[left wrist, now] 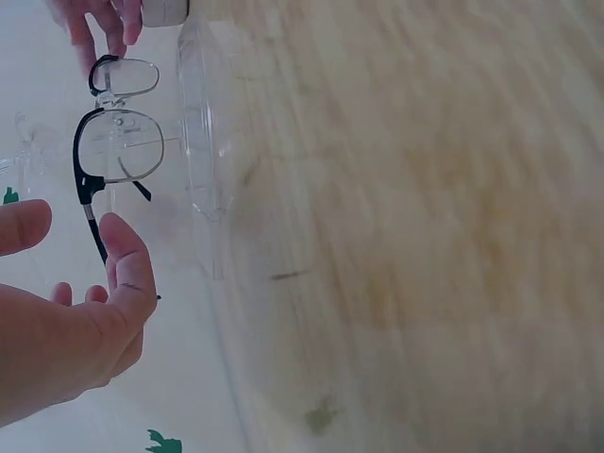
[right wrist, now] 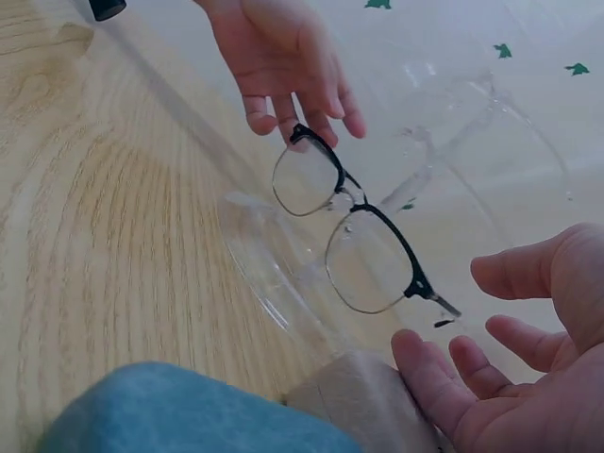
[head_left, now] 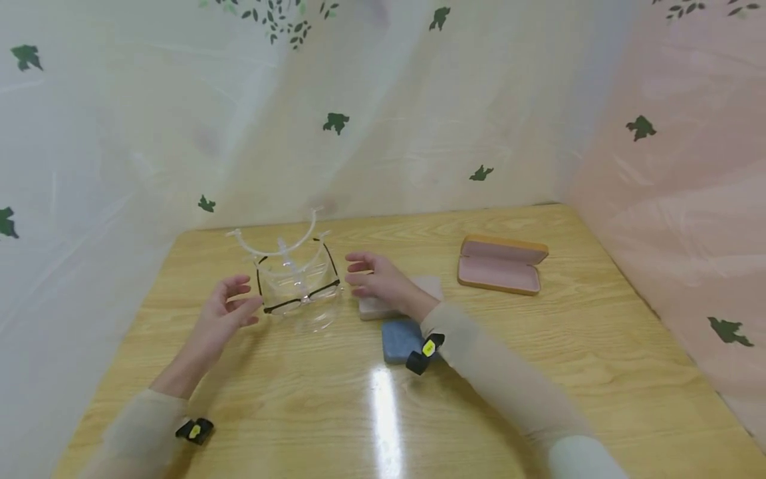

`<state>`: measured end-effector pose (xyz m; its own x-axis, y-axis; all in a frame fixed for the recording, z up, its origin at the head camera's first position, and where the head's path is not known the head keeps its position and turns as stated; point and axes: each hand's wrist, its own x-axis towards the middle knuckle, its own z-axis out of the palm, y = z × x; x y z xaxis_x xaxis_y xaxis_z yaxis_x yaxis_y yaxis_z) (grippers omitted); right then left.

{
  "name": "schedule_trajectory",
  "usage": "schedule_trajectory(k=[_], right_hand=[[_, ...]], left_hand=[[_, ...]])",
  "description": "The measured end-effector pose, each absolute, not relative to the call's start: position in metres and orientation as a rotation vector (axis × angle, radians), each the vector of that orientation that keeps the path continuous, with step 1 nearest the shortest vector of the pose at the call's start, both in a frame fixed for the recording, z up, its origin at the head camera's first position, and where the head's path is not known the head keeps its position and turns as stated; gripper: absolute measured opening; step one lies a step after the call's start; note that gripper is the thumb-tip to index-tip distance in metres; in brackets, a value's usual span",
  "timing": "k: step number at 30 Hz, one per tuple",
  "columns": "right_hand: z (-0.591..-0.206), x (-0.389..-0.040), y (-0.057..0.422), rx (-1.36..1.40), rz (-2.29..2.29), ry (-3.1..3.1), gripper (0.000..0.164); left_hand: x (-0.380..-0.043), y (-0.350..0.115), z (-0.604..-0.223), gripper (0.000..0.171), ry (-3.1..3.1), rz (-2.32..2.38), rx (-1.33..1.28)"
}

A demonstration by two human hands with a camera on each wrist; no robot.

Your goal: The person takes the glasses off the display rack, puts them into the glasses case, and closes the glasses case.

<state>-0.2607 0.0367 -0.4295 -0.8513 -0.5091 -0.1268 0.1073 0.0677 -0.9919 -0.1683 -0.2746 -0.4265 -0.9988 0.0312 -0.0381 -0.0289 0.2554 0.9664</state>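
A pair of glasses [head_left: 326, 289] with black brow bars and thin, clear-lensed lower rims rests on a transparent display stand [head_left: 276, 253], its temples pointing away from me. Beside the left hinge is my left hand [head_left: 224, 316], fingers loosely bent and parted from the thumb. On the other side my right hand [head_left: 383, 283] reaches in with relaxed, spread fingers, close to the right hinge. The right wrist view shows the glasses [right wrist: 408, 250] between both hands, with the right thumb and fingers [right wrist: 429, 377] apart around the temple end. Neither hand grips anything.
Under the right forearm lie a pale flat block [head_left: 374, 309] and a blue rounded square item [head_left: 399, 340]. An open glasses case [head_left: 501, 274] with pink lining stands farther right on the wooden table [head_left: 299, 412]. Patterned curtains [head_left: 407, 159] enclose the back and sides.
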Motion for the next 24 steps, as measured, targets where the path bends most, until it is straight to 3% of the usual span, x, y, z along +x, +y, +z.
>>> schedule_trajectory(k=[4, 24], right_hand=[[-0.434, -0.260, 0.031, -0.384, -1.843, 1.876, 0.060], [-0.440, -0.262, 0.031, -0.444, -1.726, 1.927, 0.066]], left_hand=[[-0.169, -0.274, -0.430, 0.072, 2.429, 1.865, -0.008], [-0.173, -0.260, -0.434, 0.073, 2.273, 1.882, -0.002]])
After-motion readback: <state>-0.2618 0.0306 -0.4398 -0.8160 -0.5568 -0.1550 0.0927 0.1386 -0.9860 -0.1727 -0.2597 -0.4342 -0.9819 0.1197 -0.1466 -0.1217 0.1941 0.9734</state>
